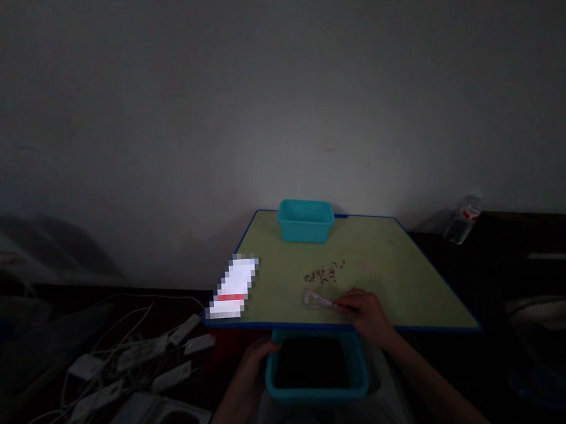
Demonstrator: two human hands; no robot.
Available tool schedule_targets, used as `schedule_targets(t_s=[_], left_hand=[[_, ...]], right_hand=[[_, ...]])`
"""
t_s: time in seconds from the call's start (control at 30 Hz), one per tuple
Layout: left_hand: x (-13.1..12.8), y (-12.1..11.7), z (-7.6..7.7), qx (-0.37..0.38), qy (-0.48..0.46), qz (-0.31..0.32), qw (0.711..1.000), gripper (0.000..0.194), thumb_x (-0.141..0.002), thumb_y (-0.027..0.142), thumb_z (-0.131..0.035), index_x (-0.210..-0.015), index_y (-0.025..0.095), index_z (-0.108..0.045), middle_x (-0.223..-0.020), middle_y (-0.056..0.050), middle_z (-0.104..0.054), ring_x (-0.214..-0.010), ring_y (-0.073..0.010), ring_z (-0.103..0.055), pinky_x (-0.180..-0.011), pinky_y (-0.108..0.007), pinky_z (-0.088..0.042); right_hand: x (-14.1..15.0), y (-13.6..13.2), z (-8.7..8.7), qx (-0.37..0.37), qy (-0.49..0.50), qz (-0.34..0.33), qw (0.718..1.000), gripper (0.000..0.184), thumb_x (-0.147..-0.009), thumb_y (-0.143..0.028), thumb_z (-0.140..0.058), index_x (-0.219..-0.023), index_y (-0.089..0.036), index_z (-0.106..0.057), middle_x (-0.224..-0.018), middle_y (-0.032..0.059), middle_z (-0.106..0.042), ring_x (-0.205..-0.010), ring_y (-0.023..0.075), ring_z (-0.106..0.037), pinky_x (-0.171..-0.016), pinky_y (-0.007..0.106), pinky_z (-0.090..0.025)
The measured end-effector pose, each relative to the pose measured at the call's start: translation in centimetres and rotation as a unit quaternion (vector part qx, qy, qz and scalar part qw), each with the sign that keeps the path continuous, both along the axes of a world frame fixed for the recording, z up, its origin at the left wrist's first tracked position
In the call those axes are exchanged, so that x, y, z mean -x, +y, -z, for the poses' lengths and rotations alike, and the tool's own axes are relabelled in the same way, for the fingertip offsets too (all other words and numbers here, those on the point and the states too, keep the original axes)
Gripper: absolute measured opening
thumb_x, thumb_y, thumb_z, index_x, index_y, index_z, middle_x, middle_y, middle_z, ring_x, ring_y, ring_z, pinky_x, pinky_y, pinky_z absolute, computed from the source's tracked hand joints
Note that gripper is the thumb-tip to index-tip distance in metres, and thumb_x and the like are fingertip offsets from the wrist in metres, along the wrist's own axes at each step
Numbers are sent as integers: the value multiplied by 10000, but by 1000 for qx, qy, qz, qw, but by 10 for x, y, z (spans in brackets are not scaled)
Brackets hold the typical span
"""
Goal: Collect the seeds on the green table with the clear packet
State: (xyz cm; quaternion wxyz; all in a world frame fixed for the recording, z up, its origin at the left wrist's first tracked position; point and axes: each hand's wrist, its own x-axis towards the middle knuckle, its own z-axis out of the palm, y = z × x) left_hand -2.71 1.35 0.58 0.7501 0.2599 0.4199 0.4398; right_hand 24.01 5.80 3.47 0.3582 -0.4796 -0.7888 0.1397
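Note:
My right hand (366, 314) rests on the near edge of a small green table (412, 281), its fingers closed on a small flat pinkish card or packet (317, 299). Just beyond it lies a loose scatter of small dark beads or seeds (324, 273). My left hand (259, 353) grips the left rim of a teal bin (317, 389) that sits in my lap below the table edge; its inside is dark. A second teal bin (306, 221) stands at the table's far edge by the wall.
A blurred-out white rectangle (233, 288) lies at the table's left corner. Power strips, adapters and white cables (129, 368) crowd the dark floor on the left. A plastic bottle (463, 219) lies at the right by the wall. The room is dim.

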Motion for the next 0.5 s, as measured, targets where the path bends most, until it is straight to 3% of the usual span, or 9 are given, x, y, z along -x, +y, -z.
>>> schedule_targets(t_s=[0.13, 0.27, 0.5], left_hand=[[1, 3, 2, -2, -7, 9, 1000, 202, -676, 170, -564, -861, 160, -646, -767, -43, -724, -707, -210, -645, -678, -319, -456], [-3, 1, -6, 22, -8, 16, 1000, 173, -666, 163, -576, -822, 172, -652, -751, -31, -729, -724, -218, -653, -698, -319, -459], [-7, -3, -14, 31, 27, -16, 999, 243, -642, 177, -562, -863, 173, -662, -713, -43, -733, -689, -249, -662, -655, -340, -464]], right_hand=[[-29, 31, 5, -27, 2, 94, 995, 170, -761, -254, -551, -861, -233, -687, -806, 32, -676, -733, 165, -604, -673, 288, -469], [-55, 63, 3, -33, -14, 203, 978, 203, -758, -291, -524, -869, -239, -686, -838, 28, -683, -721, 174, -623, -663, 292, -479], [-57, 75, -4, -34, -67, 255, 964, 214, -735, -289, -541, -882, -237, -687, -832, 38, -688, -692, 177, -631, -619, 269, -463]])
